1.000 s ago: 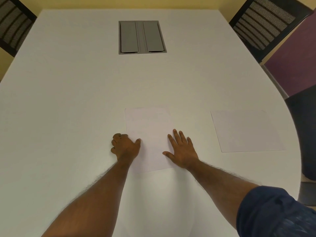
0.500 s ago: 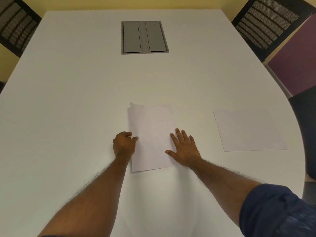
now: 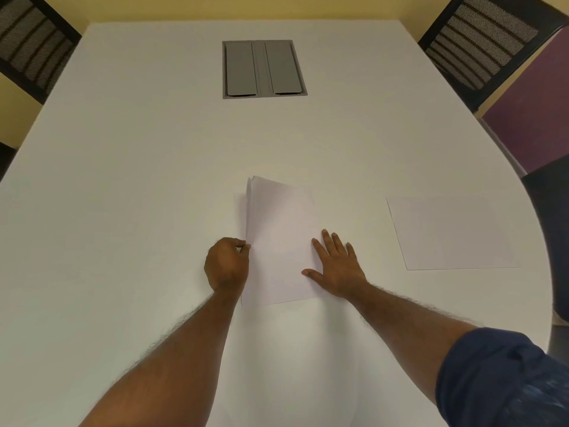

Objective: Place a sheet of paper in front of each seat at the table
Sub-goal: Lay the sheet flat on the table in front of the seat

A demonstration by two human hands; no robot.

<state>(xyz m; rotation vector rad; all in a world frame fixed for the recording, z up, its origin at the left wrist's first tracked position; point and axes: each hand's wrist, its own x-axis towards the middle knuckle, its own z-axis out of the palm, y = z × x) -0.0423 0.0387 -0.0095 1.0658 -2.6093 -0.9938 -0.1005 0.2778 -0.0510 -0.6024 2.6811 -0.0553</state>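
A thin stack of white paper [image 3: 278, 238] lies on the white table [image 3: 138, 211] in front of me. My left hand [image 3: 228, 265] pinches the stack's left edge and lifts the upper sheets, so that side stands raised off the table. My right hand [image 3: 337, 265] rests flat, fingers spread, on the stack's right edge. A single white sheet [image 3: 452, 232] lies flat to the right, near the table's curved edge by a dark chair [image 3: 551, 217].
A grey cable hatch [image 3: 264, 69] is set into the table farther back. Black mesh-backed chairs stand at the far left [image 3: 29, 47] and far right [image 3: 483, 41] corners. A purple panel [image 3: 532, 118] lies beyond the right edge.
My left hand has closed on the stack's left edge and raised it, tilting the upper sheets up to the right. My right hand has stayed flat on the stack.
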